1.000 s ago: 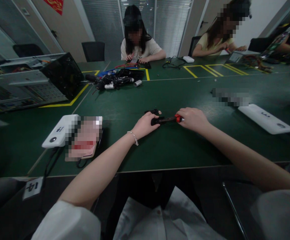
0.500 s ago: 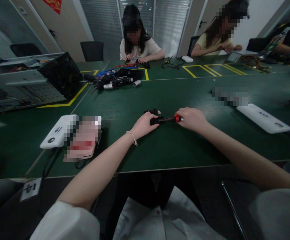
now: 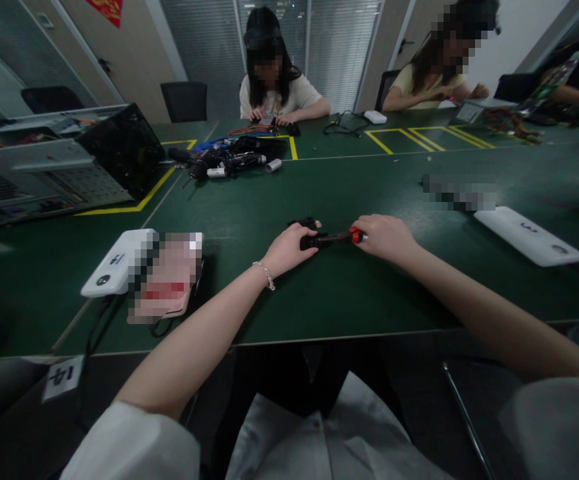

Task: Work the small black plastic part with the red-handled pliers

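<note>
Across the green worktop (image 3: 249, 207), the person's two hands meet over some small dark things near the middle. The left hand (image 3: 286, 250), a bracelet (image 3: 265, 275) at its wrist, has its fingers closed on a black piece (image 3: 309, 243), the thumb pressing from the near side. To its right, the right hand (image 3: 386, 237) has its fingers curled round the red end of a slim dark tool (image 3: 339, 238), which runs leftward to the black piece; I cannot tell whether the two are joined. Just beyond the left hand lies another small black part (image 3: 302, 223).

On the near left, a white power bank (image 3: 116, 263) sits beside a pink phone (image 3: 169, 277); a second white pack (image 3: 529, 237) lies well to the right. A computer case (image 3: 29, 167) stands at the far left, with a heap of cables (image 3: 239, 157) to its right. On the far side, one person (image 3: 294, 97) leans over the worktop, and another (image 3: 409, 93) sits farther right, by a metal box (image 3: 482, 112).
</note>
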Demonstrator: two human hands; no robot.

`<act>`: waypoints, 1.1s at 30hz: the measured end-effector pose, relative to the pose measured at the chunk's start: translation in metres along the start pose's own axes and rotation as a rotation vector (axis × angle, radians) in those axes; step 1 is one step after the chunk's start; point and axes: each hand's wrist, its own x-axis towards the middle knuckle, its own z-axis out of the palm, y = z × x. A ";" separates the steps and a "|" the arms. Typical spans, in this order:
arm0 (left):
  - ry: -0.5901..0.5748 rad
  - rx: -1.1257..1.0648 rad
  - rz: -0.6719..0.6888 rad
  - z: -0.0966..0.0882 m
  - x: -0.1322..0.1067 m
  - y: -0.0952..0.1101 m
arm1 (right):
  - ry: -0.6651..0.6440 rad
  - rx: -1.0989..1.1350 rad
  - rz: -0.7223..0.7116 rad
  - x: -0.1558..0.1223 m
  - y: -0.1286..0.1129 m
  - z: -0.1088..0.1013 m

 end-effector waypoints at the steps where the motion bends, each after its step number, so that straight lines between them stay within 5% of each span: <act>1: 0.000 0.004 0.000 0.000 0.000 0.000 | -0.001 0.003 0.002 0.000 0.000 0.000; 16: 0.002 0.004 -0.011 -0.001 -0.002 0.004 | 0.029 -0.030 0.130 0.000 0.022 0.005; 33: 0.012 0.034 0.035 0.002 -0.001 -0.002 | 0.011 -0.054 0.034 0.004 0.039 0.015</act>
